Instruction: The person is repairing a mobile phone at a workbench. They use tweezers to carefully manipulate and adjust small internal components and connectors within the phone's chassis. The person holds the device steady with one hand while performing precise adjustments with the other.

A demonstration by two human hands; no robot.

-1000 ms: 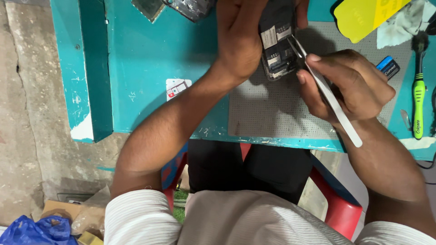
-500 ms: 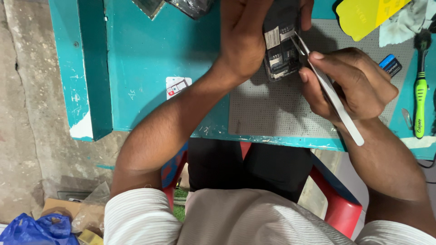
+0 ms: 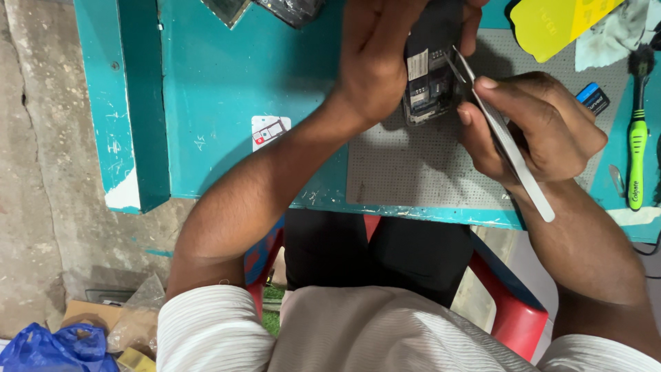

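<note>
My left hand [image 3: 382,58] grips a small opened phone [image 3: 428,83] with its back cover off, holding it over a grey perforated mat [image 3: 413,172]. Circuitry and a white label show inside the phone. My right hand [image 3: 530,127] pinches metal tweezers [image 3: 506,141], whose tips reach into the upper right part of the phone's open back. The phone's top end is hidden behind my left fingers.
The mat lies on a teal table [image 3: 227,89]. A green-handled brush [image 3: 637,148], a small blue item [image 3: 593,96], a yellow card [image 3: 551,24] and a cloth [image 3: 620,31] lie at right. A small sticker [image 3: 270,131] is on the table. A red chair [image 3: 509,310] is below.
The phone and my left hand have shifted slightly up the table. The tweezer tips stay in the phone's open back, following it.
</note>
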